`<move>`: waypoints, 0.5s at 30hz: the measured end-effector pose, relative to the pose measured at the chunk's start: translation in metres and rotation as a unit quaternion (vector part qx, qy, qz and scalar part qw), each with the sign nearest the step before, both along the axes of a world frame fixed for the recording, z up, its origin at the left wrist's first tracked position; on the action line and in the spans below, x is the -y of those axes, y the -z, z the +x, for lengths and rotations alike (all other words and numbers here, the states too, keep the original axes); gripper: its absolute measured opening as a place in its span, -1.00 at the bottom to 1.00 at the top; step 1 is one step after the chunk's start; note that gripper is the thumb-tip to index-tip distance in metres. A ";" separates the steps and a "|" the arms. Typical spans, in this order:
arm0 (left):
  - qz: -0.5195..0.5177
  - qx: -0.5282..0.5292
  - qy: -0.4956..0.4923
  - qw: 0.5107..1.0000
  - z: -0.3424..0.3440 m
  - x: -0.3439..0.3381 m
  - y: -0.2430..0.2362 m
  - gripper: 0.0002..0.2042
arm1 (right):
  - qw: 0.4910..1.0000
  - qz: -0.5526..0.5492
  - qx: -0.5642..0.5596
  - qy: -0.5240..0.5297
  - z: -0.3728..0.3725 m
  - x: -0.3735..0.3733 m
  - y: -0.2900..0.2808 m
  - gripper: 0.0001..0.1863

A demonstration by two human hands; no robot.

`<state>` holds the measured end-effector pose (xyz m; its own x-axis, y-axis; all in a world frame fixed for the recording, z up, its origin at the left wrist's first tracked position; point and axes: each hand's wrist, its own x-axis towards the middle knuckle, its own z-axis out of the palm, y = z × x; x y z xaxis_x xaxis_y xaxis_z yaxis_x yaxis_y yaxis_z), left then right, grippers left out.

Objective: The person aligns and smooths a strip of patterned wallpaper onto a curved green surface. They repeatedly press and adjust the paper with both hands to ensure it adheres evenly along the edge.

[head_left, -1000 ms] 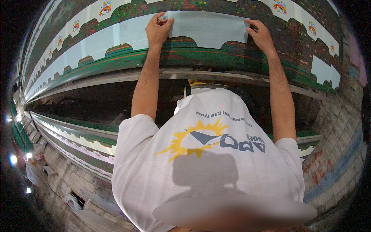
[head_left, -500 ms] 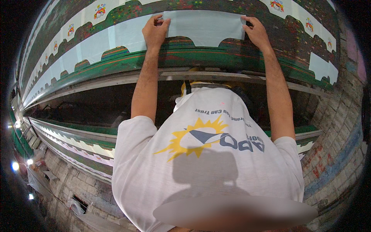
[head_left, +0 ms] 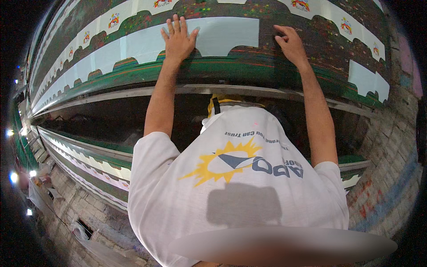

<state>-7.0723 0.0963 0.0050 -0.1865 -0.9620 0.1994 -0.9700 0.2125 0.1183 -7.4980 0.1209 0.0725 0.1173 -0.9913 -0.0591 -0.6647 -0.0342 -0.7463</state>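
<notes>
My left hand [head_left: 179, 41] lies flat with fingers spread on a pale blue cut panel [head_left: 229, 35] that has a notched lower edge. Whether the panel is cloth or paper, I cannot tell. It sits at the right end of a row of similar pale blue panels [head_left: 133, 46] on a long, dark, paint-spotted table [head_left: 320, 55]. To the right of the panel, apart from its edge, my right hand [head_left: 292, 46] is over the bare dark surface. Its index finger and thumb are apart, the other fingers are curled, and nothing shows between them.
Behind runs a row of white panels [head_left: 284, 6] with colourful printed pictures. Another pale blue panel [head_left: 367, 81] lies at the table's right end. A metal rail [head_left: 195, 89] edges the table before me. Behind me stands a second long table [head_left: 89, 162] with panels.
My right hand has let go of the panel's right corner and is now apart from it. My left hand has opened from its pinch and flattened on the panel. The view has shifted slightly.
</notes>
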 end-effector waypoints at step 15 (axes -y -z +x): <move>-0.006 -0.036 0.079 0.996 -0.276 -0.047 -0.009 -0.17 | 0.938 -0.159 -0.279 0.133 -0.323 -0.056 0.029 -0.51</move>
<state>-7.3484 0.1438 0.0143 -0.3191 -0.9194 0.2300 -0.9137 0.3629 0.1831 -7.8207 0.1772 0.0439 -0.0969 -0.9591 0.2659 -0.9651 0.0253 -0.2607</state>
